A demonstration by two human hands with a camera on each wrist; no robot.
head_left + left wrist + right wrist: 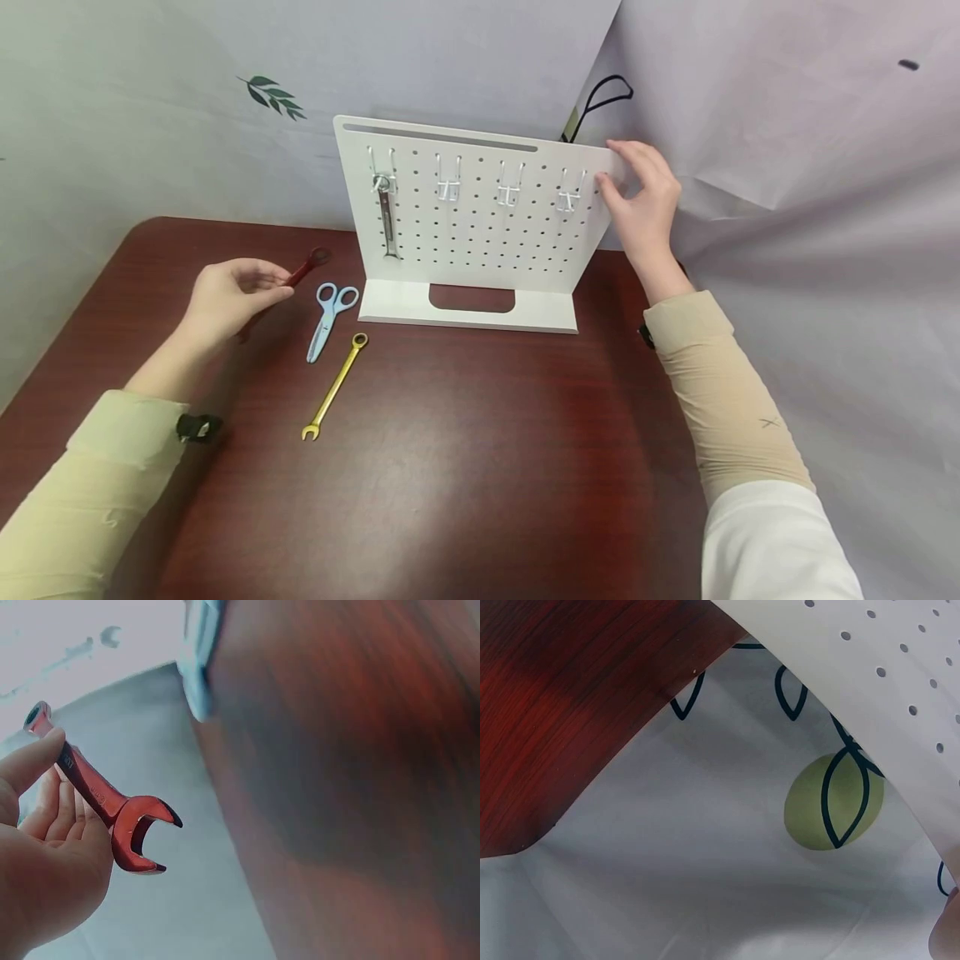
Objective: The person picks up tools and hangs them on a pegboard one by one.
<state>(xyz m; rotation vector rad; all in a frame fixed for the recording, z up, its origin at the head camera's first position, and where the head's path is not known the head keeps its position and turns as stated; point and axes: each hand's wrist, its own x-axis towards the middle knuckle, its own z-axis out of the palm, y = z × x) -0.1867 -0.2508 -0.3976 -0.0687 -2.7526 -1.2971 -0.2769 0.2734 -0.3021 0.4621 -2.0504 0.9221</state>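
My left hand pinches a red combination wrench between thumb and fingers, to the left of the pegboard. In the left wrist view the wrench shows its open end toward the camera, its ring end beyond the thumb. My right hand grips the upper right edge of the white pegboard, thumb on the front face. At the board's left, a silver wrench hangs from a hook by its ring end. Three other white hooks, including the middle one, hold nothing.
Light blue scissors lie on the dark red table just left of the board's base. A yellow combination wrench lies in front of them. Behind the board hangs a pale cloth with leaf prints.
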